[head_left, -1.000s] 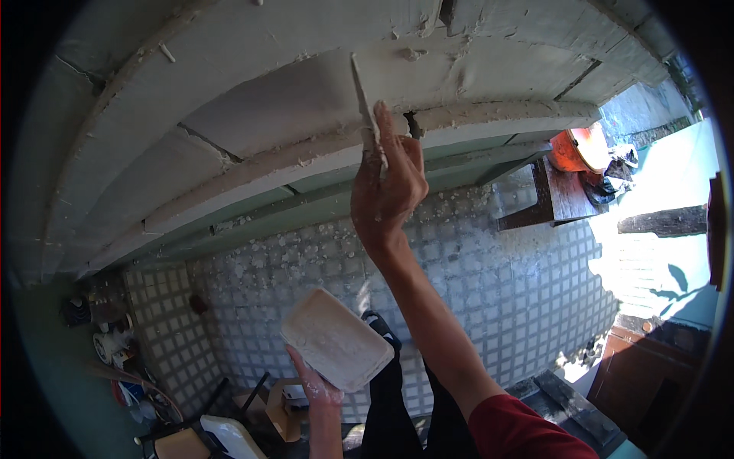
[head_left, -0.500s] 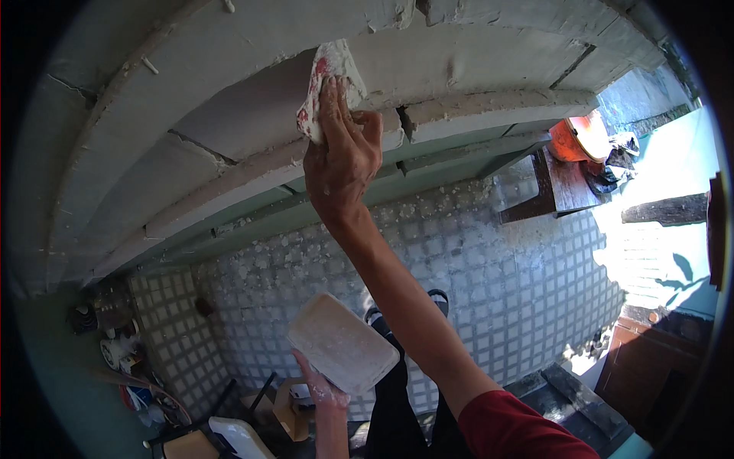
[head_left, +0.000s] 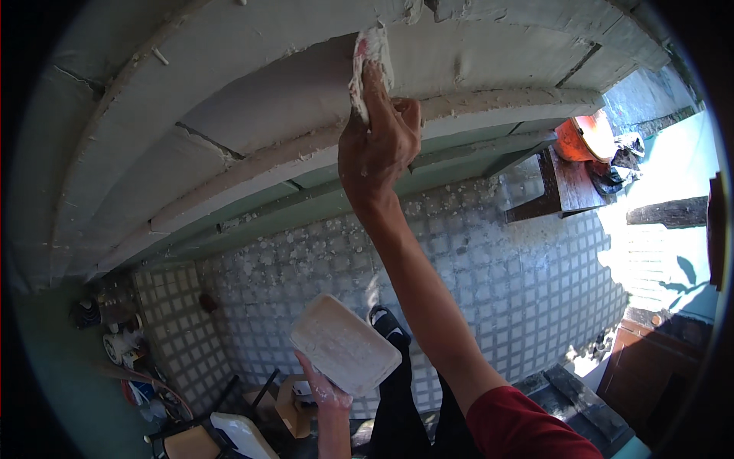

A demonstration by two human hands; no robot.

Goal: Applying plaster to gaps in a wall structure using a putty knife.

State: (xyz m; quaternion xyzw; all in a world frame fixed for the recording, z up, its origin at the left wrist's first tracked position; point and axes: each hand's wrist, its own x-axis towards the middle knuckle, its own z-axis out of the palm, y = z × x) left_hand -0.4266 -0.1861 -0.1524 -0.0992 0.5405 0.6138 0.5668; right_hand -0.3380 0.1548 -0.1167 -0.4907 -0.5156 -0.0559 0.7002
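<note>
My right hand (head_left: pixel 380 153) is closed on a putty spreader (head_left: pixel 375 47), a flat piece smeared with white putty with some red showing through. Its blade meets the pale recessed band (head_left: pixel 283 96) of a stepped, curved plaster-like surface, just above the ledge (head_left: pixel 298 161). My fingertips are partly hidden behind the putty. Lower down, my left hand (head_left: pixel 327 389) grips the edge of a whitish rectangular tub (head_left: pixel 344 344) from below. Its broad face is dusted with dried white residue, and most of my left fingers are out of sight beneath it.
Dark cracks (head_left: pixel 210 140) cut across the band. A brown stool (head_left: pixel 569 180) bears an orange bucket (head_left: pixel 577 141) at the right. An open cardboard box (head_left: pixel 292 409) and clutter (head_left: pixel 138 359) lie lower left. White splatter marks the tiled floor (head_left: pixel 489 268).
My right hand and the spreader have slid to the right along the band, and the spreader now appears more edge-on. The tub in my left hand has barely moved. One foot has become hidden.
</note>
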